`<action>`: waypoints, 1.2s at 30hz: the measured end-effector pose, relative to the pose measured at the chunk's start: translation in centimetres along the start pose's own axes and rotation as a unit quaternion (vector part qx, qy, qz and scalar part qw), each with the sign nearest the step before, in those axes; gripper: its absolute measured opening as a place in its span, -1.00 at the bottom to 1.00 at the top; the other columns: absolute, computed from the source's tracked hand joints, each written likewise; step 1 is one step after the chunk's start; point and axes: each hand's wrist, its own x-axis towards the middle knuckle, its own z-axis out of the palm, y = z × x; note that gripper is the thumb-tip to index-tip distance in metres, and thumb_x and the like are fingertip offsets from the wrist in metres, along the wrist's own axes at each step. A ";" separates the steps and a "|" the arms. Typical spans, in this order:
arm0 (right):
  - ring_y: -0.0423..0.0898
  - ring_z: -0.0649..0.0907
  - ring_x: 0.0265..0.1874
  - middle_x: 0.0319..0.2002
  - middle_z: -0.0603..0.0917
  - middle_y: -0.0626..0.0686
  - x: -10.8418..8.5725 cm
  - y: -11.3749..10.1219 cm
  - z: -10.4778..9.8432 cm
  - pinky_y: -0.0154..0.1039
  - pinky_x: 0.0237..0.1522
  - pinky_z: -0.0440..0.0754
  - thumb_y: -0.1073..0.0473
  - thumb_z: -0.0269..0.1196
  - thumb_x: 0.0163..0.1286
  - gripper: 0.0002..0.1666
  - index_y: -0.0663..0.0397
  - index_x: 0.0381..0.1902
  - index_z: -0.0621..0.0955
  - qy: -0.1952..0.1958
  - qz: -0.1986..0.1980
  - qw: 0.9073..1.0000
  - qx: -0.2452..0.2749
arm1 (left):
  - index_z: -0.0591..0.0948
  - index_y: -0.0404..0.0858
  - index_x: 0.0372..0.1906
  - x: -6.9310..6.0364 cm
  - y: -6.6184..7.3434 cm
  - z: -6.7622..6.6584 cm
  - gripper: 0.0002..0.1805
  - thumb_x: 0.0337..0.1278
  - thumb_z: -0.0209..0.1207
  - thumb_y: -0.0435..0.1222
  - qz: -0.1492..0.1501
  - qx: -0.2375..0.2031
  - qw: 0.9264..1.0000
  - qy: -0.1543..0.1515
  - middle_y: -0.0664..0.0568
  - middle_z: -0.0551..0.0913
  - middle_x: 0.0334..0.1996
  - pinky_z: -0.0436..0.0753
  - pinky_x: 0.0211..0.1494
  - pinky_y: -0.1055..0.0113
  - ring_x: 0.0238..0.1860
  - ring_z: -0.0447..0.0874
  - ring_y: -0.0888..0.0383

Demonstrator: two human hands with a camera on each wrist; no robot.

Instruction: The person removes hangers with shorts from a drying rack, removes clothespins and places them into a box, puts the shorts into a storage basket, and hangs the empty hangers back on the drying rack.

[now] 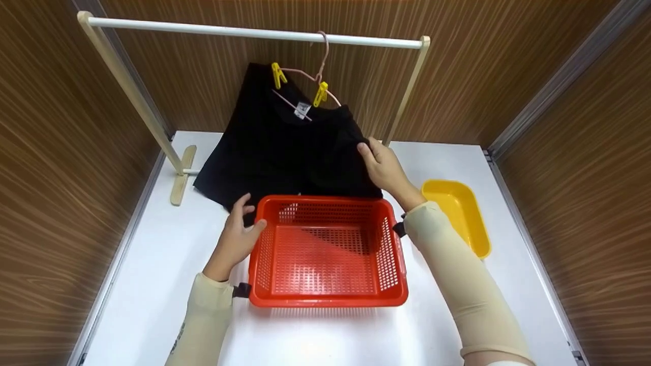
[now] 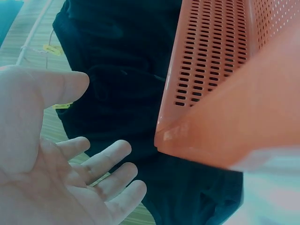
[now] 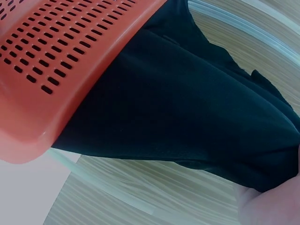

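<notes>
Black shorts (image 1: pixel 285 147) hang from a pink hanger (image 1: pixel 323 56), with a yellow clothespin (image 1: pixel 278 75) near the left of the waistband and another yellow clothespin (image 1: pixel 320 94) toward the right. A white label (image 1: pixel 302 110) shows inside the waist. My right hand (image 1: pixel 382 165) pinches the right side edge of the shorts between thumb and fingers; in the right wrist view the cloth (image 3: pixel 187 112) stretches toward that hand. My left hand (image 1: pixel 238 236) is spread beside the red basket's left rim, its palm and loose fingers holding nothing in the left wrist view.
A red perforated basket (image 1: pixel 325 302) stands in front of the shorts, overlapping their lower hem. The white rail (image 1: pixel 229 31) of a wooden-legged rack runs above. A yellow tray (image 1: pixel 460 213) sits to the right on the white table (image 1: pixel 137 305). Wood-grain panels surround three sides.
</notes>
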 end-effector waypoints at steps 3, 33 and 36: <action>0.09 0.60 -0.17 -0.18 0.67 0.23 0.0 0.0 0.2 0.07 -0.01 0.51 0.08 0.02 0.69 -0.65 0.28 -0.06 0.59 0.000 -0.003 1.000 0.003 | 0.05 -0.13 0.65 -0.2 -0.1 0.0 -0.15 0.46 0.23 -0.16 -0.004 -0.002 1.000 -0.001 -0.25 0.34 0.44 0.34 0.47 -0.17 0.47 0.29 -0.14; 0.12 0.68 -0.24 -0.18 0.76 0.26 -0.5 0.2 -1.3 0.06 -0.10 0.57 0.21 0.09 0.62 -0.72 0.33 -0.03 0.65 0.099 -0.053 0.994 0.018 | 0.10 -0.19 0.63 0.8 1.3 1.2 -0.16 0.40 0.24 -0.23 -0.003 0.024 0.998 -0.053 -0.27 0.39 0.38 0.39 0.41 -0.18 0.38 0.38 -0.18; 0.11 0.68 -0.25 -0.18 0.76 0.26 -0.7 0.1 -1.8 0.03 -0.11 0.57 0.24 0.10 0.61 -0.73 0.35 -0.05 0.66 0.118 -0.065 0.991 0.020 | 0.11 -0.19 0.63 0.9 1.1 1.3 -0.16 0.40 0.24 -0.21 -0.002 0.027 0.998 -0.060 -0.28 0.39 0.39 0.40 0.40 -0.20 0.38 0.38 -0.18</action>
